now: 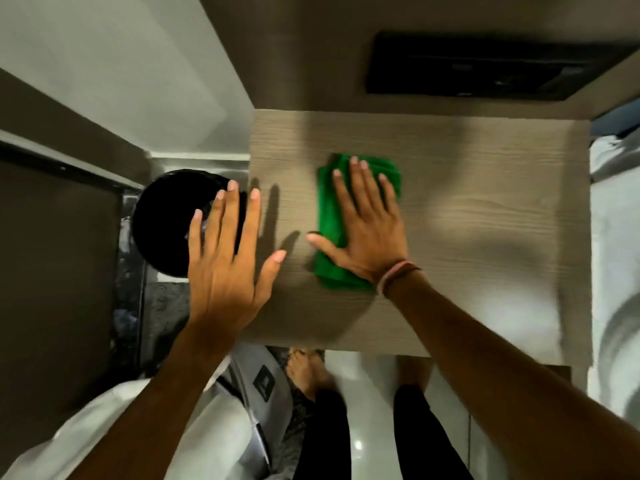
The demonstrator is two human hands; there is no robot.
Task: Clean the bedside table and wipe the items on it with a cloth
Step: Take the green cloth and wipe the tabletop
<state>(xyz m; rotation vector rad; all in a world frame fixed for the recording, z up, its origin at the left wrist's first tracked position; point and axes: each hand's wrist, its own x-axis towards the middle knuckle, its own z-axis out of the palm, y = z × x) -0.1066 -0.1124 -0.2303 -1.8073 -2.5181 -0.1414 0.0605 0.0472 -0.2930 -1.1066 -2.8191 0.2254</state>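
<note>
glossy pale floor (367,403), black bin (162,220), grey wall (114,64)

right hand (369,233) flat on green cloth (332,271), bedside table (467,220)

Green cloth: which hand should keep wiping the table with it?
The right hand. It lies flat on the green cloth on the bedside table; the left hand is spread empty at the table's left edge.

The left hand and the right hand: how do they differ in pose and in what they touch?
The right hand lies flat on the green cloth, pressing it on the table; the left hand holds nothing and reaches over the table's left edge, above the black bin. Only the right wrist wears a band. Both have fingers spread.
</note>
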